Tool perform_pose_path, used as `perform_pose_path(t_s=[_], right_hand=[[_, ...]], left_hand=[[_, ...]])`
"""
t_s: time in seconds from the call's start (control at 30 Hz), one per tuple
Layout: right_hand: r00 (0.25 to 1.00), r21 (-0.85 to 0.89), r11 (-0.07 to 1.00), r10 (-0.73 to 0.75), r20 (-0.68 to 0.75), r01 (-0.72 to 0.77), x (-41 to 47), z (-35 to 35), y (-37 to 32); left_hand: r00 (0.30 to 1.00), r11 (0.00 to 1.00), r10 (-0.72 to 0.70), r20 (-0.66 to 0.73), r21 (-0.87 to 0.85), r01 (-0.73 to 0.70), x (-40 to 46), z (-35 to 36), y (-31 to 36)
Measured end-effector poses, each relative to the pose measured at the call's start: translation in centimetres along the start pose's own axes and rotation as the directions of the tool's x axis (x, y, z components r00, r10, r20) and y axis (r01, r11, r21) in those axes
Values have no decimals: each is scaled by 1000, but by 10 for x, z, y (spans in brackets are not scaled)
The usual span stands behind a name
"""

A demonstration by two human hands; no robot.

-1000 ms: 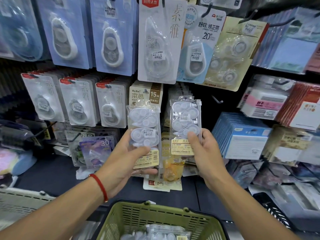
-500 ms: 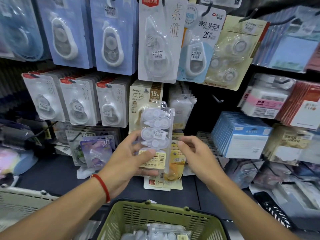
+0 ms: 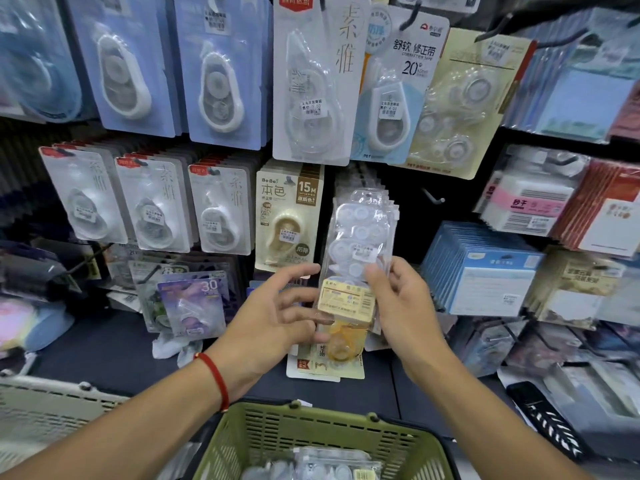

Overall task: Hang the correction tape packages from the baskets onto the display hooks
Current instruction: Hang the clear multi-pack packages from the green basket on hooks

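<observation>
While right hand (image 3: 403, 306) pinches the clear correction tape pkg (image 3: 356, 258) at its hook row, left hand (image 3: 277, 317) hovers open-fingered — hanging step, next needs hole onto hook — more in green basket (image 3: 263, 434).

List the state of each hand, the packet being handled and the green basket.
Left hand: open, fingers relaxed beside the packet.
Right hand: pinching the packet's right edge.
Clear packet: upright, raised in front of the display.
Green basket: more packets inside.
</observation>
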State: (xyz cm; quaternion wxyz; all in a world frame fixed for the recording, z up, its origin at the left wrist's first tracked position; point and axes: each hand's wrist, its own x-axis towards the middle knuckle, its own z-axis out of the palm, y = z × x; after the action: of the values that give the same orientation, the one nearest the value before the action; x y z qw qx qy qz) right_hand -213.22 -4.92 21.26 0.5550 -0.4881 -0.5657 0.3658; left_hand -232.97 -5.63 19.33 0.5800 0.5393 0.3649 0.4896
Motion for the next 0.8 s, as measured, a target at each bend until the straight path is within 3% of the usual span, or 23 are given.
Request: perform_pose_path(t_s=[0.23, 0.8], right_hand=[[999, 36, 999, -30, -37, 31, 6, -6, -6], [994, -16, 997, -75, -76, 74, 8, -11, -11]], left_hand=[[995, 998, 50, 88, -35, -47, 2, 2, -1], [993, 994, 56, 101, -103, -45, 1, 7, 7]])
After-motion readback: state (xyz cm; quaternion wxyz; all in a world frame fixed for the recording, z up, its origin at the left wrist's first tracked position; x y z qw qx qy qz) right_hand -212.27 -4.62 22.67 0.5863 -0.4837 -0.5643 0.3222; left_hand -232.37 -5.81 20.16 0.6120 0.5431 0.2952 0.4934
